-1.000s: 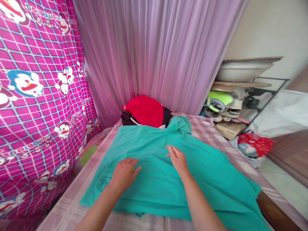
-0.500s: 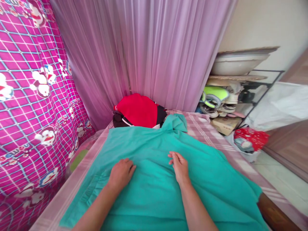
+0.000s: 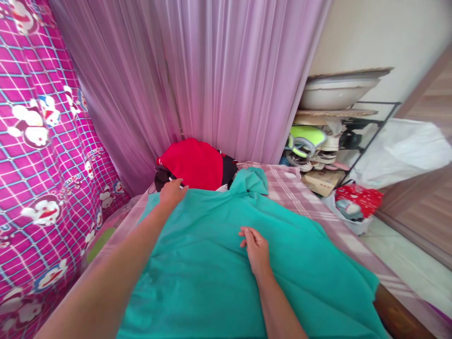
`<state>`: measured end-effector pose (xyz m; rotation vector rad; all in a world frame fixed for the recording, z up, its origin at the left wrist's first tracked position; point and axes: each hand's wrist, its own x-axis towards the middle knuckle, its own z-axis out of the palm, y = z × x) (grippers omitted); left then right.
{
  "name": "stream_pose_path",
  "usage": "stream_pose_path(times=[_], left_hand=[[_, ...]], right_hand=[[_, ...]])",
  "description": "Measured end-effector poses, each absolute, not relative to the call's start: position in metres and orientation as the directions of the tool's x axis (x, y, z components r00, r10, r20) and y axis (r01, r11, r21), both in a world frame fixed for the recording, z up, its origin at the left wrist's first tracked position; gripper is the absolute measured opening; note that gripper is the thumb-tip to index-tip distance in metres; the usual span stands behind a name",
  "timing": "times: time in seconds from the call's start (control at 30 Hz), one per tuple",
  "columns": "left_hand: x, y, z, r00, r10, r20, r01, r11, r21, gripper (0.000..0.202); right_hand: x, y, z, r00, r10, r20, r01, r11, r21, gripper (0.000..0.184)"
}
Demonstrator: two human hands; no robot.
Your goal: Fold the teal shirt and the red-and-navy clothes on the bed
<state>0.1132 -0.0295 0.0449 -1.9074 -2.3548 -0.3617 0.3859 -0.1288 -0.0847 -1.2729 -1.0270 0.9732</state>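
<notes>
A teal shirt (image 3: 212,263) lies spread over the bed, its collar (image 3: 249,181) bunched at the far end. My left hand (image 3: 172,194) reaches to the far left edge of the shirt, beside the red and black clothing; its thumb stands apart from the fingers and nothing shows in its grasp. Over the middle of the shirt is my right hand (image 3: 256,249), its fingers loosely bent and slightly apart, holding nothing. Whether the right hand touches the cloth I cannot tell.
Red and black clothing (image 3: 196,165) is heaped against the purple curtain (image 3: 212,70). A pink patterned curtain (image 3: 52,165) hangs at left. To the right stand a rack (image 3: 374,141) with shoes and a basin (image 3: 339,94), a white bag (image 3: 402,146) and a filled bin (image 3: 353,226).
My left hand has moved forward from the shirt's left middle to its far left edge. My right hand stays over the middle of the shirt. The view has turned slightly right.
</notes>
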Motion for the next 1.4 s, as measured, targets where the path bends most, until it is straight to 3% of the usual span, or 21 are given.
stream_pose_path(times=[0.1,0.23,0.33,0.43,0.6,0.8,0.9,1.03,1.2,1.4], left_hand=[[0.100,-0.001,0.049,-0.344,0.929,0.139,0.933,0.320,0.166,0.048],[0.105,0.013,0.044,-0.324,0.935,0.146,0.944,0.309,0.120,0.047],[0.124,0.015,0.035,-0.157,0.966,0.206,0.987,0.160,0.005,0.051],[0.143,0.019,0.027,0.055,0.982,0.183,0.990,-0.029,-0.140,0.041],[0.155,0.031,0.023,0.101,0.986,0.131,0.984,-0.080,-0.159,0.027],[0.161,0.037,0.037,0.058,0.987,0.149,0.995,-0.045,-0.089,0.018],[0.154,0.040,0.066,-0.031,0.965,0.261,0.999,0.034,-0.009,0.031],[0.111,0.039,0.117,-0.279,0.856,0.435,0.960,0.233,0.158,0.052],[0.032,0.021,0.125,-0.514,0.786,0.343,0.853,0.430,0.294,0.039],[-0.003,-0.005,0.083,-0.517,0.829,0.215,0.845,0.452,0.287,0.033]], right_hand=[[0.386,-0.129,-0.086,0.260,0.963,0.067,0.023,0.063,-0.998,0.051],[0.384,-0.128,-0.088,0.259,0.963,0.079,0.053,0.068,-0.996,0.051],[0.383,-0.128,-0.089,0.257,0.964,0.073,0.058,0.060,-0.997,0.051],[0.382,-0.128,-0.089,0.256,0.964,0.067,0.056,0.054,-0.997,0.050],[0.381,-0.129,-0.086,0.246,0.969,0.036,0.037,0.028,-0.999,0.050],[0.380,-0.128,-0.086,0.241,0.970,0.041,0.026,0.036,-0.999,0.048],[0.380,-0.128,-0.088,0.240,0.970,0.045,0.031,0.039,-0.999,0.048],[0.380,-0.128,-0.088,0.240,0.970,0.047,0.043,0.038,-0.998,0.051],[0.380,-0.129,-0.087,0.239,0.970,0.051,0.037,0.044,-0.998,0.054],[0.380,-0.128,-0.088,0.238,0.969,0.071,0.052,0.061,-0.997,0.053]])
